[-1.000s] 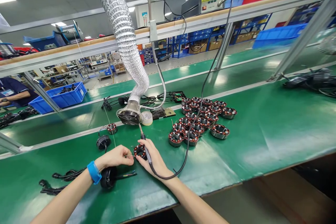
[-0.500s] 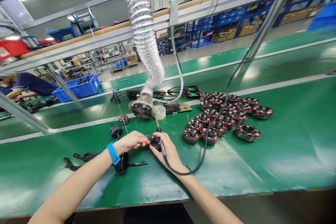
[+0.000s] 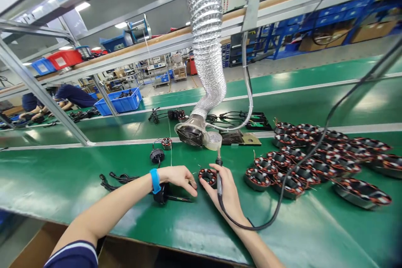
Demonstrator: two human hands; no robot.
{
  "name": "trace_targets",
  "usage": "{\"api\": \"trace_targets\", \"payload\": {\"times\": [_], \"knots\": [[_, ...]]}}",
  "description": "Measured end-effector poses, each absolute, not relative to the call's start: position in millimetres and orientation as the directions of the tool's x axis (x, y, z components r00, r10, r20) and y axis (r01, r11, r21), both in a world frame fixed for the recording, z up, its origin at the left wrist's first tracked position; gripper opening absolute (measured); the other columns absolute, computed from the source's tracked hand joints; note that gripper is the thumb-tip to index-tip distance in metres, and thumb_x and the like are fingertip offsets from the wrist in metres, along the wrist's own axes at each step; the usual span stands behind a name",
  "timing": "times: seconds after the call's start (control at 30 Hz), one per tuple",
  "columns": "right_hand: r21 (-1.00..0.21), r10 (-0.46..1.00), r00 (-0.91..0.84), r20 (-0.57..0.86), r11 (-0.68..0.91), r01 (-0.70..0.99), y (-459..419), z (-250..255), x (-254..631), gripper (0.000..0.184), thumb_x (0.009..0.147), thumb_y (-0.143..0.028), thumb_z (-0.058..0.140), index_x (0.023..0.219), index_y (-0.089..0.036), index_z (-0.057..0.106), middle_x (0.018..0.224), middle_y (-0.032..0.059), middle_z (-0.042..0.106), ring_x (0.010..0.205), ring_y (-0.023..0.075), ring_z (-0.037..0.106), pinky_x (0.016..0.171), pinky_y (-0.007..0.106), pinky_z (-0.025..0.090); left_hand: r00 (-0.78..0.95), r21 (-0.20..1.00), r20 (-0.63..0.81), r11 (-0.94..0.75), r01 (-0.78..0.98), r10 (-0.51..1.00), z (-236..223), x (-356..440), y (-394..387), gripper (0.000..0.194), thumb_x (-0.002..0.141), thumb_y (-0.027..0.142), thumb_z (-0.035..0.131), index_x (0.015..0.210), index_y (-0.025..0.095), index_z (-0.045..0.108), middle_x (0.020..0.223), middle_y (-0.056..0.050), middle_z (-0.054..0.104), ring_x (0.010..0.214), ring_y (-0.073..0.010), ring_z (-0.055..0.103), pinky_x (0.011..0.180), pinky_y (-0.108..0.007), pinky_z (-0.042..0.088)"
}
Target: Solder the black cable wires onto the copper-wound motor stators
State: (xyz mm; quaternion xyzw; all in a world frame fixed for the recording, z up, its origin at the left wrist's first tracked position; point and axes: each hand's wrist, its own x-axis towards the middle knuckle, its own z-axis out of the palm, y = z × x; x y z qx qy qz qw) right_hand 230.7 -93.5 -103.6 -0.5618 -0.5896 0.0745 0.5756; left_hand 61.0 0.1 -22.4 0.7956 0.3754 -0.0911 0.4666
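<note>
Two hands flank a lone stator (image 3: 207, 177) on a green worktop (image 3: 194, 234) in the head camera's view. The left hand (image 3: 177, 179), at the stator's edge a moment ago, has drawn back to just beside it, leaving the copper-wound ring free of that hand's grip. Its fingers (image 3: 188, 178) curl narrowly; whether they pinch a fine wire, the picture is too blurred to tell. The right hand (image 3: 228, 194) grips a soldering pen (image 3: 219, 184) upright, fingers closed narrowly around the barrel, its knuckles just beside the stator. A blue wristband (image 3: 155, 181) circles the left wrist, above a black motor (image 3: 161, 194) with trailing leads.

Farther right, a crowd of stators (image 3: 257, 178) stands on the same worktop. Ahead lie a smaller stator (image 3: 166, 143), a second motor (image 3: 157, 155), a tape roll (image 3: 213, 140) and the fan-fitted mouth (image 3: 190, 135) of a silver duct (image 3: 205, 37). Beyond, on the next line, a co-worker (image 3: 73, 96) bends near a blue crate (image 3: 119, 101), with blue shelving (image 3: 314, 29) across the factory floor.
</note>
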Motion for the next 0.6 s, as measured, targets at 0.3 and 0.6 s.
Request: {"api": "trace_targets", "payload": {"times": [0.3,0.6], "knots": [[-0.773,0.741,0.355,0.569,0.337,0.537,-90.5,-113.6,239.5,0.048,0.082,-0.048,0.067,0.118,-0.02,0.053,0.106,0.0095,0.059,0.091,0.0251,0.064,0.084,0.043,0.054,0.697,0.772,-0.564,-0.017,0.635,0.443,-49.2,78.2,-5.7,0.042,0.05,0.051,0.087,0.067,0.017,0.07,0.05,0.007,0.048,0.048,-0.007,0.031,0.048,-0.025,0.02],[-0.743,0.782,0.247,0.573,0.368,0.559,-95.8,-113.3,239.6,0.041,0.087,-0.045,0.059,0.12,-0.022,0.053,0.112,0.0099,0.063,0.1,0.0258,0.064,0.088,0.041,0.053,0.606,0.842,-0.515,0.224,0.492,0.605,-37.0,61.9,-6.2,0.043,0.057,0.05,0.082,0.079,0.013,0.074,0.062,0.003,0.06,0.043,-0.0028,0.024,0.046,-0.026,0.008]]}}
